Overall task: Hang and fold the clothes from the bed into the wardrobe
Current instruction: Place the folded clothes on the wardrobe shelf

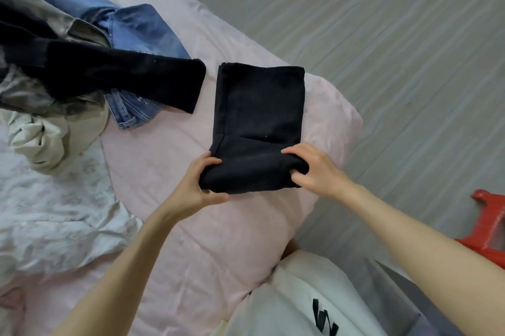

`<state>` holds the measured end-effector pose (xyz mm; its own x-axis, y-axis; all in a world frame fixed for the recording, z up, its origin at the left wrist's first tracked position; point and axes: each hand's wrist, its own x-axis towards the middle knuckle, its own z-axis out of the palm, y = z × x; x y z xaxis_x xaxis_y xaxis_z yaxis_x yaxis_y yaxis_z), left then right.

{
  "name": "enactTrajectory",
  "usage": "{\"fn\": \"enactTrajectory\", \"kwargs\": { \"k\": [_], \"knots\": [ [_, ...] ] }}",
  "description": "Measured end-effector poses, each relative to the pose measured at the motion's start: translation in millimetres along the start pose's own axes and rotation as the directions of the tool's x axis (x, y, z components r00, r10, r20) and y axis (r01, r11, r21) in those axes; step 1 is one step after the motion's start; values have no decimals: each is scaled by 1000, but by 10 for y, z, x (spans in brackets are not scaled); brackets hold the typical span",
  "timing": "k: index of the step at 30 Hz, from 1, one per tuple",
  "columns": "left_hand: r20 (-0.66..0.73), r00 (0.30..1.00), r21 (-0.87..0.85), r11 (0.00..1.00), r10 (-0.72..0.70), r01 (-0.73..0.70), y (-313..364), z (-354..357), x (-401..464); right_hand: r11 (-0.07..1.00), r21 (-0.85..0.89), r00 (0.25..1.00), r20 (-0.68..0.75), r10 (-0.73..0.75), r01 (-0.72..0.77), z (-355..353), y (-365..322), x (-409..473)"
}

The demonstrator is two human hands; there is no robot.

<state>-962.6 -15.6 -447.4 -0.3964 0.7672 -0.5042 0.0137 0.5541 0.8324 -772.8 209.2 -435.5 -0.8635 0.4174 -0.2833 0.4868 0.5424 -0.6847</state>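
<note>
Black garment point(259, 106): lying flat on the pink bed cover point(169, 160) near the bed corner, already folded narrow, near end rolled up; probably placed here for firm support while folding.
Left hand point(196, 185): gripping the left side of the rolled end, thumb on top, fingers below.
Right hand point(311, 169): gripping the right side of the same roll, fingers curled over the cloth.
Reason for two-sided hold: likely to keep the edges even for the next fold.
Remaining pile point(68, 62): jeans, dark and pale clothes, well apart to the left, not yet folded.
Wardrobe: not visible.
</note>
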Motion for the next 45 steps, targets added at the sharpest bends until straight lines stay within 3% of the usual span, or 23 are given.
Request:
{"fn": "enactTrajectory", "kwargs": {
  "k": [3,7,10,16,18,19,21,23,26,28,31,36,40,43,45],
  "knots": [
    [-218,976,10,1000,-13,15,197,-103,355,999,36,987,-156,36,-31,-146,-3,329],
    [-490,869,-64,997,-71,46,505,-162,1028,979,174,939,-307,158,-108,-289,73,908],
    [-542,836,-108,994,-83,28,696,-165,1597,948,271,900,-352,259,-167,-388,263,1361],
    [-600,800,3,999,-29,39,701,-85,2556,933,280,881,-347,320,-229,-366,735,2066],
    [-652,758,148,984,24,96,677,-15,2698,958,180,859,-428,280,-222,-331,756,2162],
    [-676,727,305,944,121,126,663,20,2725,975,78,840,-497,219,-208,-311,727,2180],
    [-601,703,647,748,381,148,556,122,2704,974,-168,821,-570,31,-153,-178,674,2129],
    [-389,751,844,533,534,58,364,265,2566,935,-347,866,-487,-115,-71,79,615,1908],
    [-181,853,928,371,490,-16,28,416,2373,851,-522,972,-224,-69,-60,456,676,1602],
    [-163,899,938,347,406,13,-144,440,2373,807,-587,994,-109,11,-73,549,818,1565],
    [-165,933,936,350,320,45,-276,445,2449,796,-601,997,-51,55,-74,591,963,1651],
    [-182,943,934,350,280,77,-164,435,2472,792,-605,997,-64,48,-77,526,917,1691],
    [-218,932,936,333,291,115,-37,272,2447,800,-563,976,-178,125,-205,255,970,1810],
    [-180,928,954,289,326,84,112,119,2656,770,-597,974,-139,180,-227,77,1080,2094],
    [-117,954,965,258,277,43,232,45,2931,755,-634,984,-61,167,-168,-1,1132,2365]
  ]
}}
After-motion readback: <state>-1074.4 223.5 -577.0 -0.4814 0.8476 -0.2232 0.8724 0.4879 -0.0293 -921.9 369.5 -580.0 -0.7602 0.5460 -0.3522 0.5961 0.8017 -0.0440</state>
